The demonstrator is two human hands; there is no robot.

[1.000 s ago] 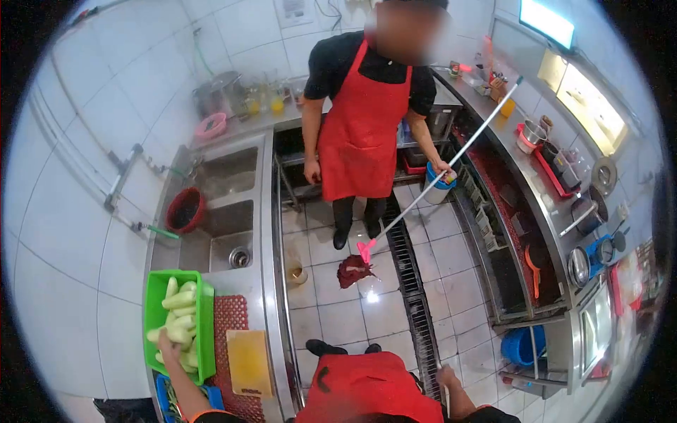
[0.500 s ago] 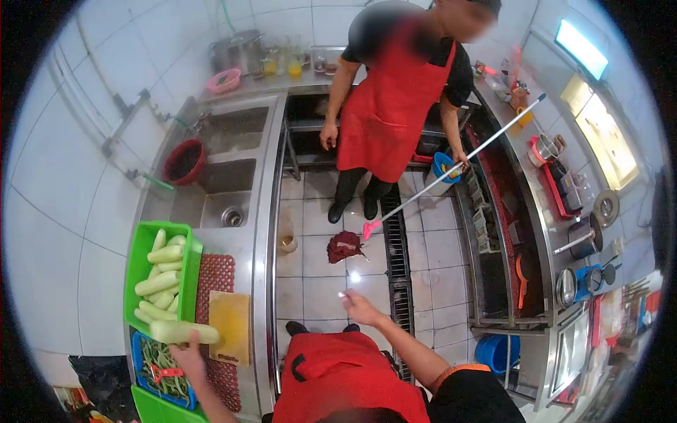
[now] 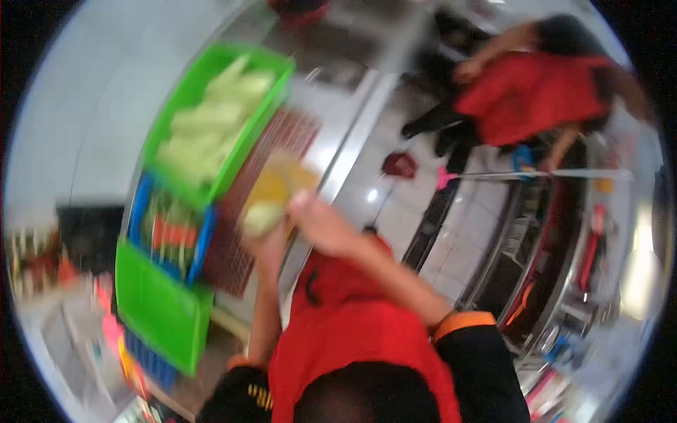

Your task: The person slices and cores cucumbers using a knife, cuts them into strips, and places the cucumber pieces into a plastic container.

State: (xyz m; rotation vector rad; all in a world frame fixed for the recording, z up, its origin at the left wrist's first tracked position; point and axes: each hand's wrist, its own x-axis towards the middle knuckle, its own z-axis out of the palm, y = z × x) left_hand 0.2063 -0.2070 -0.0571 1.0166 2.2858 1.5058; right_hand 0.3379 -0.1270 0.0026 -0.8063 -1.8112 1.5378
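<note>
The view is smeared by motion. My left hand point(image 3: 268, 240) is wrapped round a pale green vegetable point(image 3: 262, 217) over the yellow cutting board point(image 3: 278, 185). Close on its right is my right hand point(image 3: 307, 211), its fingers blurred at the vegetable's side; what it holds, if anything, is too smeared to make out. The board lies on a red perforated mat point(image 3: 233, 243). Beyond it, a green crate point(image 3: 264, 116) holds several more pale vegetables point(image 3: 204, 127).
A blue basket point(image 3: 141, 208) of green pods and a green tray point(image 3: 166, 303) stand left. A co-worker in a red apron point(image 3: 529, 95) holds a long pole point(image 3: 493, 174) at the upper right. A dark red cloth point(image 3: 400, 165) lies on the floor.
The view has turned and moved closer to the counter. My left hand has brought the vegetable over the board, and my right hand has come in from the right beside it.
</note>
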